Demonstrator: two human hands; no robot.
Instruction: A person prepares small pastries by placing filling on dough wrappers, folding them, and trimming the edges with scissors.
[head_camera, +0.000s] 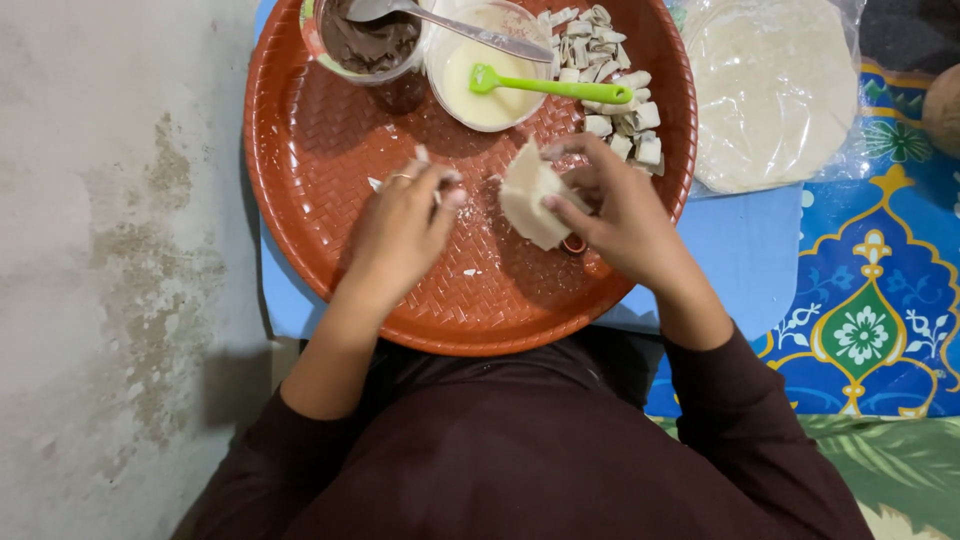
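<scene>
Right-hand grip (610, 205) pinches a folded pastry piece (530, 195) over the woven tray (330, 150), left hand (400, 225) curled loosely beside it holding nothing clear; folding step, apparently, sealing paste bowl (485, 65) just beyond

Both hands (400, 225) low — fingers curled

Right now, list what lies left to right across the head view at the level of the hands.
Bare grey floor → rim of the red woven tray → left hand → folded dough piece → right hand → blue patterned mat.
</scene>
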